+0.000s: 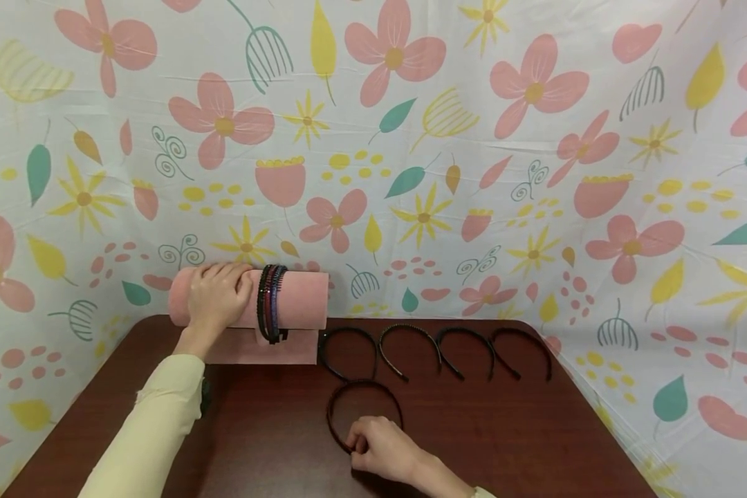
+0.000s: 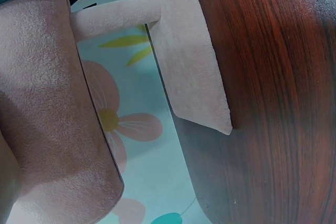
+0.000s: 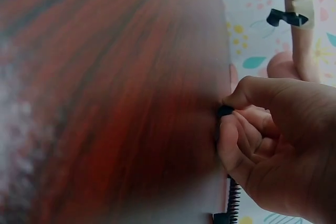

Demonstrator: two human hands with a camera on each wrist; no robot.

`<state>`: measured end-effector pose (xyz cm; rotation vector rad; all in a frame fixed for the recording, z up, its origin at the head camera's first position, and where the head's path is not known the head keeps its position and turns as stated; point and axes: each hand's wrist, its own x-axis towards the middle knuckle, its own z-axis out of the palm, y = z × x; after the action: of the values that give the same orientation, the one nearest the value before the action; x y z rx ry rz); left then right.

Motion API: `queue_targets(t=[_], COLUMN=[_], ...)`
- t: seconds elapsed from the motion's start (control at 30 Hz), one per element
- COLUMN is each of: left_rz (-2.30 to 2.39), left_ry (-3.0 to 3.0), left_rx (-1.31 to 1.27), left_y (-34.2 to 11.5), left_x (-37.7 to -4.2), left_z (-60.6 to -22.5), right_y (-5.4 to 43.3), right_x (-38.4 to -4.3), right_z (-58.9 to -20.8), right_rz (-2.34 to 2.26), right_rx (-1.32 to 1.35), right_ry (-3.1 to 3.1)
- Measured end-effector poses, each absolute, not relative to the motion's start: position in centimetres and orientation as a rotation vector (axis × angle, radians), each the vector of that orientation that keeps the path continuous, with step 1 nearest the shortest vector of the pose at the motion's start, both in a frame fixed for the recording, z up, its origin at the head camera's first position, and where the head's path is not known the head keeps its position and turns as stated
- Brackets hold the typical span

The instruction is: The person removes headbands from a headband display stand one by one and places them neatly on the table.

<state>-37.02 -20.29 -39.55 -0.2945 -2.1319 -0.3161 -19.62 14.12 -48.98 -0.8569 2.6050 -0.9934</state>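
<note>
Head view first: the left hand (image 1: 219, 290) lies over the pink plush horizontal cylinder (image 1: 305, 297) of a stand, fingers curled over the top, I guess to steady it. A tight bunch of dark, blue and reddish headbands (image 1: 263, 304) hangs round the cylinder just beside that hand, probably packed close to save room. Along the back of the dark reddish-brown wood-look tabletop (image 1: 274, 429), four slim dark arched headbands (image 1: 409, 326) sit in a row, I'd say so each is easy to grab. In front of those, the right hand (image 1: 386, 449) pinches one end of a thin brown-black curved headband (image 1: 328, 415), which is on or just above the tabletop, arch facing away from the person.

Left wrist view: a pink plush post (image 2: 115, 17) joins the cylinder to a flat pink plush base (image 2: 189, 51). Can't read that hand's fingers here.

Right wrist view: the grip's clear, thumb and fingers pinching a blunt black tip (image 3: 226, 110), likely because it's solid to hold. Black comb teeth (image 3: 233, 198) show below; can't tell whose.
</note>
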Motion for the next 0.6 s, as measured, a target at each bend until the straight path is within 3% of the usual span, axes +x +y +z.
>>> queue_targets(t=[0.6], left_rz=[-0.321], left_ry=[-2.090], left_rx=[-0.307], left_y=[-20.2], left_x=[-36.9], left_z=[-39.5], right_y=[14.1], right_x=[-21.0], right_z=[-47.6], right_rz=[-1.070], right_rx=[-0.909], right_ry=[2.540])
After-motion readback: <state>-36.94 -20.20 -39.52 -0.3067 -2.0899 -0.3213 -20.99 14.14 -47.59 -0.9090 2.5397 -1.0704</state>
